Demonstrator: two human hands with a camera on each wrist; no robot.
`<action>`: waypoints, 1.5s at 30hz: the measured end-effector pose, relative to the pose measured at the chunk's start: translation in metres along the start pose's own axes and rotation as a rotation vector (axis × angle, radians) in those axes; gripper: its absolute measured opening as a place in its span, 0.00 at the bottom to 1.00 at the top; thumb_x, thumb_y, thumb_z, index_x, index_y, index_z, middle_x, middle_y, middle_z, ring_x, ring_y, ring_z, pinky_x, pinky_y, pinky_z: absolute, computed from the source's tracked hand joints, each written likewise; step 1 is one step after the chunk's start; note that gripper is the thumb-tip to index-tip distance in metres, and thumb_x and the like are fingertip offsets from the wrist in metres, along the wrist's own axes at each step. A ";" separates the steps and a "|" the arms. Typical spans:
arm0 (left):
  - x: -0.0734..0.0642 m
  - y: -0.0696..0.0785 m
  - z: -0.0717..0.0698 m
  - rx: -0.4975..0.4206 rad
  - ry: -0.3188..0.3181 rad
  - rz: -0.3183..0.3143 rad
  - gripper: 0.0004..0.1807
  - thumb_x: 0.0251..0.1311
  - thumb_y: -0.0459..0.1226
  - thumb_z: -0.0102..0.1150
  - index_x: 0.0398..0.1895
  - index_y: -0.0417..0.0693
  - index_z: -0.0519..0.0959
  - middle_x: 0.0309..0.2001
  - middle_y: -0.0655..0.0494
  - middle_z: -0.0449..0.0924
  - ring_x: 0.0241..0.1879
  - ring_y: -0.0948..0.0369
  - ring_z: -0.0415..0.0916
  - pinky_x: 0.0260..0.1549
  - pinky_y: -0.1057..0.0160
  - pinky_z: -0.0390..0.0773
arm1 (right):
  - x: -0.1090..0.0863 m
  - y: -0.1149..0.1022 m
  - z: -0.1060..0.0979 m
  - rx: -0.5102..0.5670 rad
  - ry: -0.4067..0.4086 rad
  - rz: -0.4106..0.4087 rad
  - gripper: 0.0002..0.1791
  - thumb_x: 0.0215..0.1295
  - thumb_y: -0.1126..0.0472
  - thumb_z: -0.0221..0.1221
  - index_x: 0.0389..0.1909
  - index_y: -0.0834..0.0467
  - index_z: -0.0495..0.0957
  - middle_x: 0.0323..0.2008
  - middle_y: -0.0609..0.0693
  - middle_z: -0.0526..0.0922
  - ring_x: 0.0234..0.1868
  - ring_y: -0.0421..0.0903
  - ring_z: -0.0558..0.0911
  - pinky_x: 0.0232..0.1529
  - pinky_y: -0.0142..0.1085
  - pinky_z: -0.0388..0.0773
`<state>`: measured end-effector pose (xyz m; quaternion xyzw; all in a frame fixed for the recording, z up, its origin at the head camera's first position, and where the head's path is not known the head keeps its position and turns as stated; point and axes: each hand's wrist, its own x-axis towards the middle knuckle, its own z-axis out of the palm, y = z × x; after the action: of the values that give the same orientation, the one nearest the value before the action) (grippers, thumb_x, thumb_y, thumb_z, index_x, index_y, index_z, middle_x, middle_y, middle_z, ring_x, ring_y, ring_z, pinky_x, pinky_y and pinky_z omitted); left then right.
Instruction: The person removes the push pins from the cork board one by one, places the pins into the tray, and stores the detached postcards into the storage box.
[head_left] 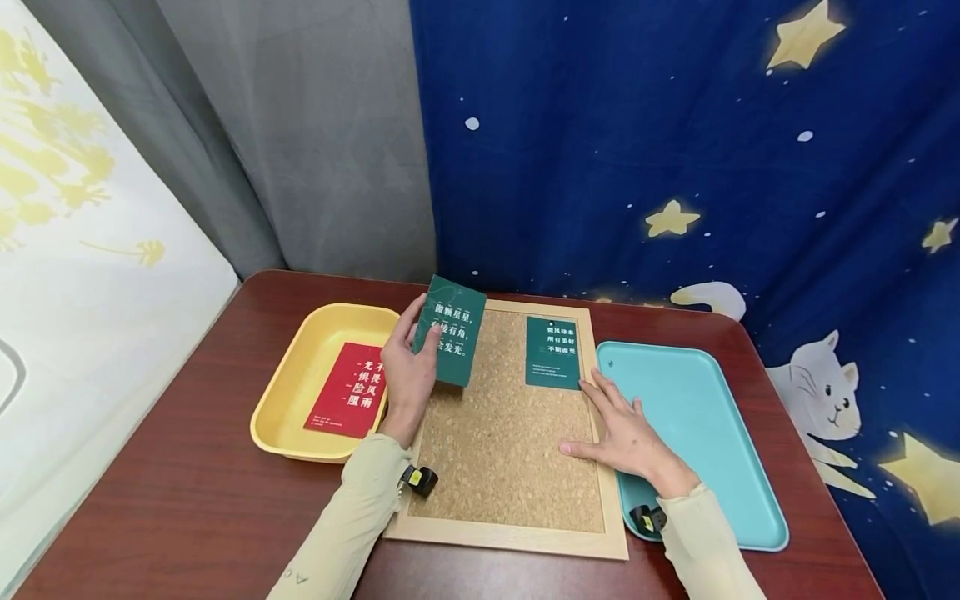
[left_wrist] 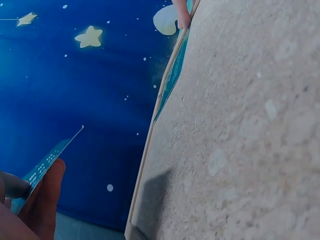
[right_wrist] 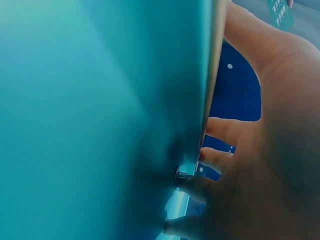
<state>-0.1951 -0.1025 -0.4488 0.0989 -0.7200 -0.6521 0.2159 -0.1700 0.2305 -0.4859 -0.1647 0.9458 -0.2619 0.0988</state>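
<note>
My left hand (head_left: 408,375) pinches a dark green card (head_left: 459,333) with white writing between thumb and fingers. It holds the card tilted up above the top left of the corkboard (head_left: 517,450); the left wrist view shows this card (left_wrist: 42,167) nearly edge-on, off the cork. Another green card (head_left: 552,352) lies flat at the board's upper right, with a small dark dot near its top edge. My right hand (head_left: 626,429) rests with spread fingers across the board's right frame, fingertips by that card's lower right corner, the thumb over the cork.
Left of the board stands a yellow tray (head_left: 288,379) with a red card (head_left: 347,392) in it. A teal tray (head_left: 708,433) lies at the right, partly under my right wrist, with a tiny object near its top left corner. Curtains hang behind the brown table (head_left: 187,467).
</note>
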 end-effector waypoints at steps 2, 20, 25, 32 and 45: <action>0.000 0.000 -0.002 0.005 0.013 -0.007 0.27 0.72 0.40 0.64 0.71 0.73 0.74 0.53 0.52 0.88 0.48 0.55 0.89 0.41 0.73 0.86 | 0.000 0.000 0.001 0.002 -0.001 -0.002 0.63 0.53 0.29 0.72 0.82 0.57 0.57 0.85 0.58 0.46 0.83 0.67 0.54 0.75 0.78 0.37; 0.001 0.005 -0.033 0.053 0.081 -0.026 0.28 0.71 0.38 0.64 0.72 0.69 0.75 0.57 0.49 0.88 0.51 0.51 0.89 0.40 0.76 0.84 | -0.002 -0.001 0.003 0.006 -0.009 -0.004 0.63 0.52 0.29 0.72 0.81 0.57 0.57 0.85 0.58 0.46 0.83 0.66 0.54 0.75 0.78 0.38; 0.002 0.006 -0.038 0.062 0.081 -0.052 0.28 0.72 0.39 0.63 0.72 0.71 0.74 0.57 0.49 0.88 0.50 0.51 0.90 0.38 0.75 0.85 | -0.002 -0.001 0.004 0.003 -0.007 -0.006 0.63 0.53 0.29 0.72 0.81 0.57 0.57 0.85 0.58 0.46 0.83 0.66 0.54 0.75 0.78 0.38; 0.004 0.009 -0.043 0.045 0.088 -0.063 0.28 0.71 0.40 0.64 0.71 0.72 0.75 0.54 0.49 0.89 0.40 0.65 0.90 0.37 0.73 0.86 | -0.001 -0.001 0.001 0.004 -0.009 -0.005 0.64 0.52 0.29 0.72 0.82 0.58 0.56 0.85 0.59 0.46 0.83 0.66 0.54 0.75 0.78 0.38; 0.008 0.014 -0.054 0.003 0.085 -0.092 0.27 0.74 0.38 0.60 0.72 0.71 0.74 0.59 0.48 0.86 0.46 0.66 0.87 0.39 0.75 0.85 | -0.001 -0.001 -0.002 0.009 -0.007 0.000 0.64 0.53 0.29 0.72 0.82 0.57 0.56 0.85 0.59 0.46 0.83 0.67 0.54 0.75 0.77 0.37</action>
<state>-0.1768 -0.1529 -0.4304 0.1598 -0.7058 -0.6556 0.2157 -0.1700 0.2313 -0.4835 -0.1652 0.9442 -0.2657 0.1028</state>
